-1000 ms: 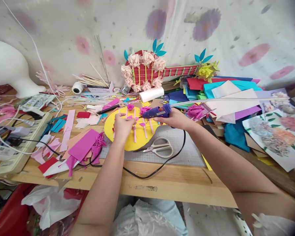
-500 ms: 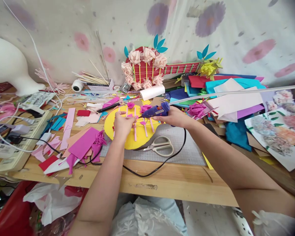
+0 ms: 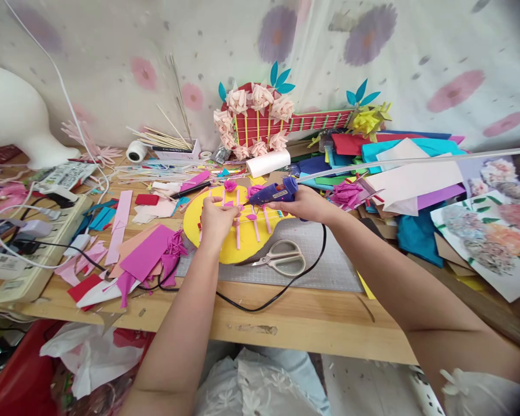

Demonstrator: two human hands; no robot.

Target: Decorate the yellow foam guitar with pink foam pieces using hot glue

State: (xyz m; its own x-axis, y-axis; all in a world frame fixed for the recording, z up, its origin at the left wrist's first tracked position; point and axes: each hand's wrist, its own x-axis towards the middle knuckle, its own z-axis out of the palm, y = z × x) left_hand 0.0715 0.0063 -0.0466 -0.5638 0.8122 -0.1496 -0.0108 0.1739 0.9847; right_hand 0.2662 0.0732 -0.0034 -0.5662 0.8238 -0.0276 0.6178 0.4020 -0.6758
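My right hand (image 3: 308, 204) is wrapped around a purple hot glue gun (image 3: 272, 193), its nozzle pointing left at the fingertips of my left hand (image 3: 219, 218). Those left fingers are pinched together over a yellow guitar-body-shaped piece (image 3: 227, 252). A bit of pink shows by the fingertips, too small to tell what it is. Pink strips (image 3: 257, 229) and thin strings cross the yellow piece, and a magenta paper flower (image 3: 230, 185) sits at its far edge. White-handled scissors (image 3: 287, 258) lie just in front, on the grey cutting mat (image 3: 325, 271).
The gun's black cord (image 3: 260, 309) loops along the table's front edge. Magenta paper sheets (image 3: 149, 252) and a power strip (image 3: 43, 254) lie left. Behind stands a red paper guitar (image 3: 251, 127) with pale roses. Coloured sheets (image 3: 420, 179) pile up on the right.
The glue gun and my right hand have shifted very slightly left. My left hand keeps its pinch in nearly the same spot.
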